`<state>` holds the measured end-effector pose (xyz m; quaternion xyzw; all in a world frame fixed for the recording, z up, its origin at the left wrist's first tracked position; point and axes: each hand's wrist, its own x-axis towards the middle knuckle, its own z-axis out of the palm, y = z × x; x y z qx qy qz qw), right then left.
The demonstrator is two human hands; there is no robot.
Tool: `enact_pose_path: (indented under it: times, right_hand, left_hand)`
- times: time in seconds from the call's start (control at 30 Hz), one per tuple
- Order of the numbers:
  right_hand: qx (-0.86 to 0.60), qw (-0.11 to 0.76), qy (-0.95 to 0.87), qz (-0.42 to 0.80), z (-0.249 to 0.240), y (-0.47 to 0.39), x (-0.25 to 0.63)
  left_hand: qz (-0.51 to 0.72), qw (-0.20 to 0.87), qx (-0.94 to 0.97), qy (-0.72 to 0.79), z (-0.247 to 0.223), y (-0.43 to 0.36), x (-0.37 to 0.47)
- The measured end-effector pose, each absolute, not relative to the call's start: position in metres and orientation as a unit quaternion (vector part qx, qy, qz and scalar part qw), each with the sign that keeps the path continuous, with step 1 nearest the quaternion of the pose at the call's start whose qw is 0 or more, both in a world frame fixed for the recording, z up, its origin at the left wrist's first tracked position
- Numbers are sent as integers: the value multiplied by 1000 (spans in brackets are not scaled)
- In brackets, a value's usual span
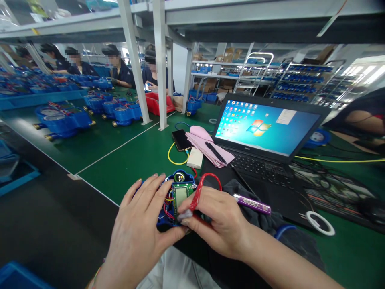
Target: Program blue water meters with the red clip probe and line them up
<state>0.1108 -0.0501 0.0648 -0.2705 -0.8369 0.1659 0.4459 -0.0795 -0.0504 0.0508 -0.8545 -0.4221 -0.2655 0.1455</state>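
Observation:
A blue meter housing [179,176] with a green circuit board, a small grey display [181,195] and red and yellow wires lies at the front edge of the green bench. My left hand [143,216] rests over its left side, fingers spread and thumb along the near edge, steadying it. Pinched in my right hand [218,216] is the whitish end of a red cable [197,196], held against the lower right of the board. The cable loops back towards a white box [195,158]. The cable's tip is hidden by my fingers.
Behind the meter are a phone [181,140], pink papers [209,148] with pens and an open laptop [266,128]. A purple tube [252,204] lies on dark cloth to the right. More blue meters [63,120] stand at left. People sit beyond; an arm shows far right.

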Motion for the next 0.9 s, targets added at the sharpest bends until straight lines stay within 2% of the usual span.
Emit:
enact_pose_path:
  times: [0.47, 0.9]
  right_hand:
    - [-266, 447, -838, 167, 64, -49, 111]
    - [-282, 445, -840, 131, 65, -51, 113]
  left_hand:
    - [-267, 136, -853, -427, 51, -50, -78]
    - [-267, 73, -845, -458, 55, -54, -74]
